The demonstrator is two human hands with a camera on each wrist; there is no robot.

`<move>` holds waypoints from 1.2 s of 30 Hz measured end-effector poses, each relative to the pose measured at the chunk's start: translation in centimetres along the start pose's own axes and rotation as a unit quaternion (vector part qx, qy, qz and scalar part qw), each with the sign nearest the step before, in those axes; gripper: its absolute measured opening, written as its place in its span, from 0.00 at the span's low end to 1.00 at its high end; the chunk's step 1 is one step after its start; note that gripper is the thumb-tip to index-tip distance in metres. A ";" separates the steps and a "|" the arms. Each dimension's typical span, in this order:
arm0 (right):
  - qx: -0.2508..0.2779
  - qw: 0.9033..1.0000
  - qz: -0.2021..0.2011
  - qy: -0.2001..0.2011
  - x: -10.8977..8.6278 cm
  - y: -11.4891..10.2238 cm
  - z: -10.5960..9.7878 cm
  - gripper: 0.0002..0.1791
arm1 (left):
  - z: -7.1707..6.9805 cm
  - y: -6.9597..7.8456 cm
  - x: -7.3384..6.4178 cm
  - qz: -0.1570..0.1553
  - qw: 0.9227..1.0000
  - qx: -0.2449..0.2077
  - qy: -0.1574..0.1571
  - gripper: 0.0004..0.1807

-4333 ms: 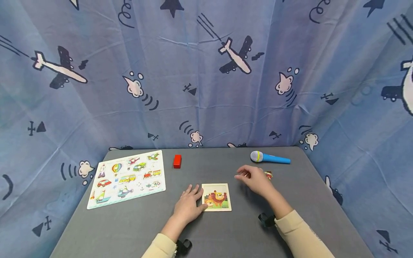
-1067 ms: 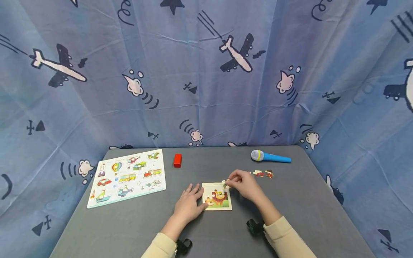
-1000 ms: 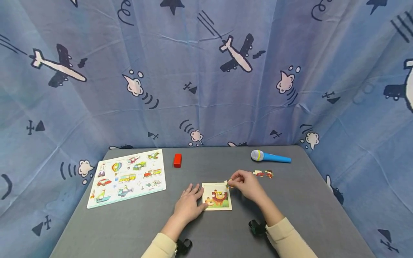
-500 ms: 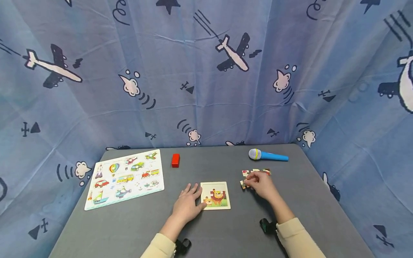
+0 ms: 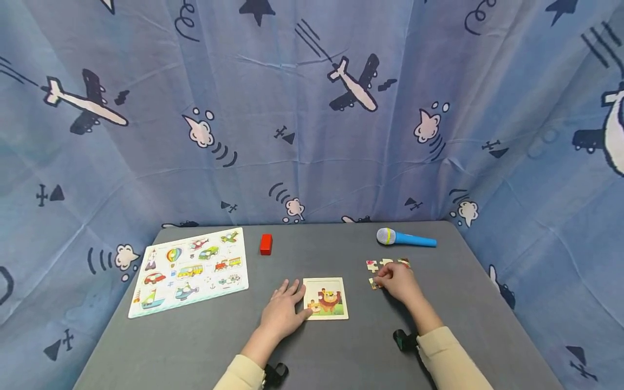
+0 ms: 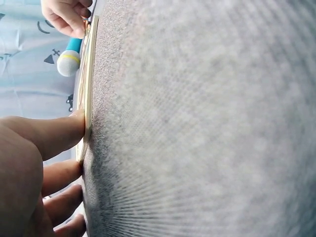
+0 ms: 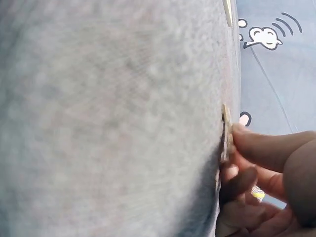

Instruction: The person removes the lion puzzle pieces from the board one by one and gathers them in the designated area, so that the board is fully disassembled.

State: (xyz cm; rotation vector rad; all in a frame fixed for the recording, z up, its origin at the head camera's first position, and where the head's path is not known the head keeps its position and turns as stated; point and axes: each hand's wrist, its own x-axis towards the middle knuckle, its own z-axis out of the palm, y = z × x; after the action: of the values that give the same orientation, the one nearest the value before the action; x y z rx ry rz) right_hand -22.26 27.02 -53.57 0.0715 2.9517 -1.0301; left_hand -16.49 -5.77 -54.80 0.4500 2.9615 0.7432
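My left hand [image 5: 283, 313] lies with fingers spread at the left edge of a small wooden puzzle board [image 5: 323, 280], its thumb resting on the lower left corner. Several fitted pieces in the board show a lion and a cub, and its upper part is bare. To the right, my right hand [image 5: 401, 283] pinches a loose puzzle piece [image 5: 373, 283] at the tabletop. In the right wrist view the thumb presses that puzzle piece [image 7: 226, 129] from above. Just behind the hand lie more loose pieces [image 5: 372, 265], partly covered by the fingers.
A large picture board with vehicles [image 5: 192, 271] lies at the left. Toward the back of the grey table [image 5: 336, 357] stand a red block [image 5: 266, 244] and a blue toy microphone [image 5: 414, 239]. A patterned curtain [image 5: 312, 135] hangs behind the table.
My right hand has carried the puzzle piece from the board's upper right corner rightward, to the table in front of the other loose pieces. The left hand has stayed in place.
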 end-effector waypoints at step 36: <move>0.071 0.993 -0.071 -0.057 -1.6 -8.7 3.4 0.08 | 0.1 0.2 0.0 -0.004 1.000 0.011 0.011 0.36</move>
State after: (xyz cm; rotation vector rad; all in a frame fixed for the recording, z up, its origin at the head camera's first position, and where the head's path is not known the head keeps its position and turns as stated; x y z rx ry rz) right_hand -21.05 17.99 -50.76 -0.1910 2.8111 -1.2172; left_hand -16.40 -5.56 -54.83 0.4327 2.9924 0.7186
